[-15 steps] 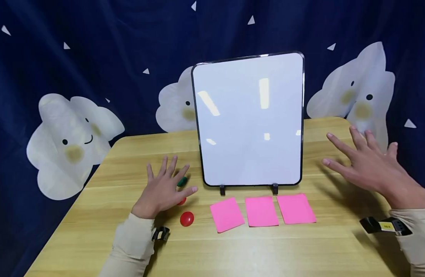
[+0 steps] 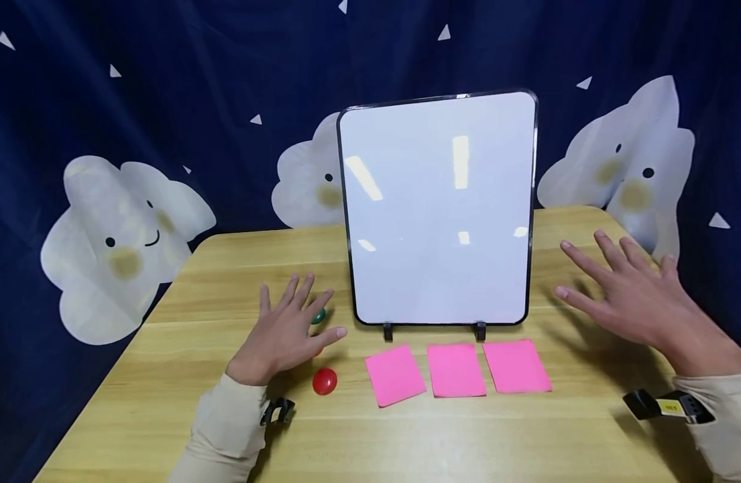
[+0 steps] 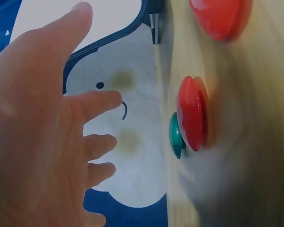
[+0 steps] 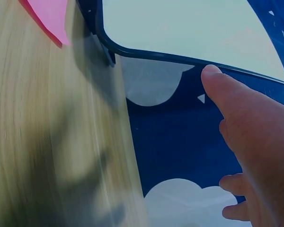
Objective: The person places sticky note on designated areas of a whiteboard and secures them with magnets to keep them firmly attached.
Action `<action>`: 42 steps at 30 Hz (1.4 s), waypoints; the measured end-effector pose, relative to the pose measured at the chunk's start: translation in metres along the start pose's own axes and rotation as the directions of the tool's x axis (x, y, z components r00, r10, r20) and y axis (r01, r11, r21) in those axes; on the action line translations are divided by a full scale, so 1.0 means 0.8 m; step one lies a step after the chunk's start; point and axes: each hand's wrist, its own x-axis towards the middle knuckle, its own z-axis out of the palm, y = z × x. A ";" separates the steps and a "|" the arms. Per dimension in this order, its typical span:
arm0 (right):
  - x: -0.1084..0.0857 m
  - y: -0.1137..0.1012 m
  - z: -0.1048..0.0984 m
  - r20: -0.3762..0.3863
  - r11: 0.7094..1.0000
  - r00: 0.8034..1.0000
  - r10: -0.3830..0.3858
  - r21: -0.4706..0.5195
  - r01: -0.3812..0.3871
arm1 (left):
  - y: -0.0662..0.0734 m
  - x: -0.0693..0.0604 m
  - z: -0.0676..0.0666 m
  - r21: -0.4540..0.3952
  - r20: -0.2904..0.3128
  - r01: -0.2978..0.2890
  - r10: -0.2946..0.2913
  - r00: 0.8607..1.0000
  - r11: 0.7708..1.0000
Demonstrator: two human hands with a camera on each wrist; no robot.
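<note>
With fingers spread, my left hand point(image 2: 282, 333) hovers over the table's left part, holding nothing. Beneath and beside it lie a green round piece point(image 2: 318, 316), a red one mostly hidden by the hand, and another red round piece point(image 2: 324, 381) nearer the front. The left wrist view shows the green piece point(image 3: 175, 135) close to a red piece point(image 3: 190, 113), both beside the fingers. My right hand point(image 2: 642, 302), also spread and empty, is raised above the table's right side, its shadow below. Three pink paper squares point(image 2: 457, 370) lie in a row between the hands.
A white board point(image 2: 436, 215) with a black frame stands upright on two small black feet behind the pink squares. The wooden table point(image 2: 442, 443) ends at a dark blue curtain point(image 2: 225, 54) with white clouds and small triangles.
My right hand has moved slightly left and down in the head view. The left hand has barely shifted and now covers more of the middle red piece.
</note>
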 end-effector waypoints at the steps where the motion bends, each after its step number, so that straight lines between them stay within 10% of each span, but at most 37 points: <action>1: 0.000 -0.001 0.000 -0.006 1.000 1.000 -0.005 -0.003 0.005 | 0.000 0.000 0.000 -0.006 0.002 -0.003 0.003 1.000 1.000; 23: -0.002 -0.017 0.001 0.077 0.996 0.995 -0.056 0.074 0.050 | 0.001 -0.006 -0.001 -0.117 -0.080 -0.119 0.110 0.991 0.986; 42: -0.007 -0.032 0.013 -0.098 0.967 0.974 -0.206 0.135 0.218 | 0.002 -0.003 -0.005 -0.143 -0.120 -0.149 0.133 0.984 0.978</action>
